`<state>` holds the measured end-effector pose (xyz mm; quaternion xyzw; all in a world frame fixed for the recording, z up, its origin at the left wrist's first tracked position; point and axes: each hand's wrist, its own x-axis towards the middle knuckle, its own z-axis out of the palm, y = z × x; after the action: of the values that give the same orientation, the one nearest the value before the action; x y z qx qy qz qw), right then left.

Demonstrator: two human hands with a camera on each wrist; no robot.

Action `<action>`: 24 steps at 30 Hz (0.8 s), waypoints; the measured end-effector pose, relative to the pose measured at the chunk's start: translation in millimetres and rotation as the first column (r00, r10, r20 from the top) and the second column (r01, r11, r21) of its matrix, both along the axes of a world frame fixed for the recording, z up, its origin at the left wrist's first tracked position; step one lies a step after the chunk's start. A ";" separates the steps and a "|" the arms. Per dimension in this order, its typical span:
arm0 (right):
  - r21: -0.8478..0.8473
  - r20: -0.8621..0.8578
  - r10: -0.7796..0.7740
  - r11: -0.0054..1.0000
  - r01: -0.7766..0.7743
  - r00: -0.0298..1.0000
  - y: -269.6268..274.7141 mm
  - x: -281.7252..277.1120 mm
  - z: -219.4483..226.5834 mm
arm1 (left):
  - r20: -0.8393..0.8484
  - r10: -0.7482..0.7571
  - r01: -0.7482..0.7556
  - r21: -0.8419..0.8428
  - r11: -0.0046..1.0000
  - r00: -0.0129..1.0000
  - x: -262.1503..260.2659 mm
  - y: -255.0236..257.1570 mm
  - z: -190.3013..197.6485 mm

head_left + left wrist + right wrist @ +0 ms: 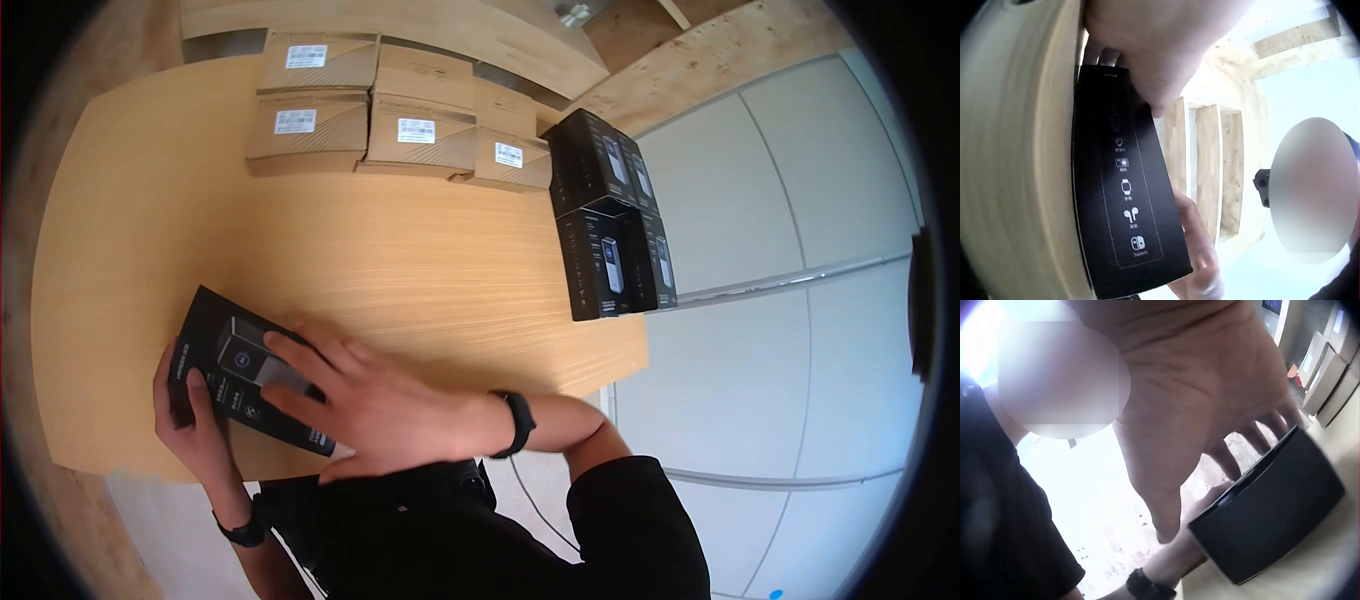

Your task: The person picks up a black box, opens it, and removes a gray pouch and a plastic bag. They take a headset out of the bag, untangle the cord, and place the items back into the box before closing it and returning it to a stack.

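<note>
A black retail box [232,330], with a picture of a grey device on its face, lies at an angle near the front left of the table. My left hand [205,435] grips its left end, thumb over the printed face and fingers round the side. Over the right part of that face my right hand [385,410] is spread, its fingers extended. In the left wrist view the box side [1125,194] shows white icons of a watch, earbuds and a game console. From the right wrist, a plain dark box end [1272,515] is visible below the spread fingers.
Stacked brown cardboard boxes [420,140] with white labels line the table's back edge. More black boxes [590,255] of the same look are stacked at the back right corner. The wooden table [430,260] ends beside white panels [700,370] at right.
</note>
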<state>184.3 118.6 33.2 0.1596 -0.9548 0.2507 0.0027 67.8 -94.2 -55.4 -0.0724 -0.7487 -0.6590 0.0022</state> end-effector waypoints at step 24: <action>-0.029 -0.306 -0.555 0.818 0.575 0.774 128.6 149.9 35.0 | -0.138 -0.530 0.450 -0.381 0.808 0.836 5.4 9.1 15.7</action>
<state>334.1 247.2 68.1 -0.0982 -0.9544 0.1791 0.2176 73.2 -85.1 -39.7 -0.3420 -0.7983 -0.4871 -0.0916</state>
